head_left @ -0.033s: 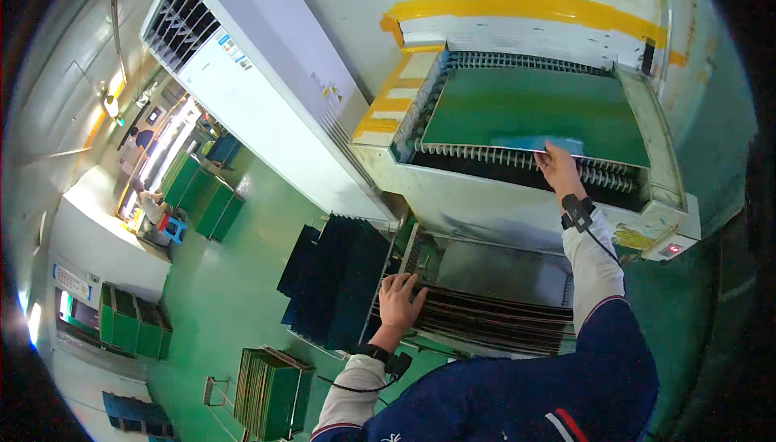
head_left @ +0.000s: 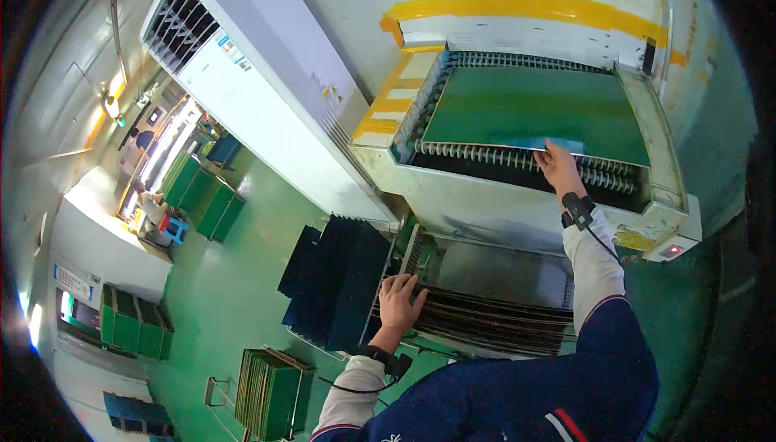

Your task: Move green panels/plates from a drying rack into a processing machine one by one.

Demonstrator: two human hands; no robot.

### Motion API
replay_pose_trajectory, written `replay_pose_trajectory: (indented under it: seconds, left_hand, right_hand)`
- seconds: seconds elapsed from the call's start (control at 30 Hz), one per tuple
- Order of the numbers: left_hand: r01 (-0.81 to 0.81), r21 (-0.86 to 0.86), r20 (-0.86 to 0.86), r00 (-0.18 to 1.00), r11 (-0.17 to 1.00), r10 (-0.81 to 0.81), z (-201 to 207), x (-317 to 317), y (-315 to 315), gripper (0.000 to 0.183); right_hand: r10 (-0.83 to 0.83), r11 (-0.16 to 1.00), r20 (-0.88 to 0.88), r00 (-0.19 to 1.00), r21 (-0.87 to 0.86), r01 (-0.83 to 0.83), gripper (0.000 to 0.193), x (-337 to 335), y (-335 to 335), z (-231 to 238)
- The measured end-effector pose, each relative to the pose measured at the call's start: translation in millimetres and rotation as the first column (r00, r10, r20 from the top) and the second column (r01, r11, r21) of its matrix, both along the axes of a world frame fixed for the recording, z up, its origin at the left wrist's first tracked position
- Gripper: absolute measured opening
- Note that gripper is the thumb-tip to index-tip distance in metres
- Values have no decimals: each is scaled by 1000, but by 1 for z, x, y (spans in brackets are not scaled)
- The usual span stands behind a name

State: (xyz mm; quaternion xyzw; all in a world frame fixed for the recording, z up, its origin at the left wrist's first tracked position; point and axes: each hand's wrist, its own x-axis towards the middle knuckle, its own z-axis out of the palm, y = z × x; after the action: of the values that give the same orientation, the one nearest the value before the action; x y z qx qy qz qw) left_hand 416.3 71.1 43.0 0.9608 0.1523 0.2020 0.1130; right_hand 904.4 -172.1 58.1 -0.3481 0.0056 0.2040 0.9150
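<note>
A large green flat panel (head_left: 529, 107) lies on the ribbed rollers (head_left: 477, 153) of a white machine in front of me. At the panel's near edge, my right hand (head_left: 559, 171) is closed, with the thumb and fingers pinching that edge. Lower and to the left, my left hand (head_left: 398, 305) rests with its fingers spread on the left end of a rack of thin panels (head_left: 493, 321). These panels stand packed close together, dark edges up. Part of the rack's frame is hidden under that hand.
A white cabinet air conditioner (head_left: 267, 94) stands left of the machine. Dark blue panels (head_left: 339, 280) fill a rack beside my left hand. Another rack of green panels (head_left: 271, 393) is on the green floor (head_left: 218, 280). A person (head_left: 151, 204) sits far left near a blue stool (head_left: 174, 229).
</note>
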Motion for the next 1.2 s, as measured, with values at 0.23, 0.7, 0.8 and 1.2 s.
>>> replay_pose_trajectory:
  seconds: [0.23, 0.7, 0.8, 1.2]
  left_hand:
    - [-14, 7, -18, 1000, 1000, 14, 4, 1, -3, 42]
    - [-40, -5, -32, 999, 999, 39, 7, 4, -4, 44]
    - [-32, -16, -25, 999, 999, 31, 5, 4, -3, 44]
    - [-26, -22, -32, 999, 999, 26, 9, 8, 0, 45]
  right_hand:
    - [263, 953, -123, 957, -124, -277, 42, 22, 8, 49]
    - [476, 113, 672, 567, -687, 718, 36, 29, 35, 45]
    - [595, -76, 568, 569, -665, 743, 46, 21, 37, 34]
    - [617, -189, 500, 607, -655, 732, 50, 60, 43, 32]
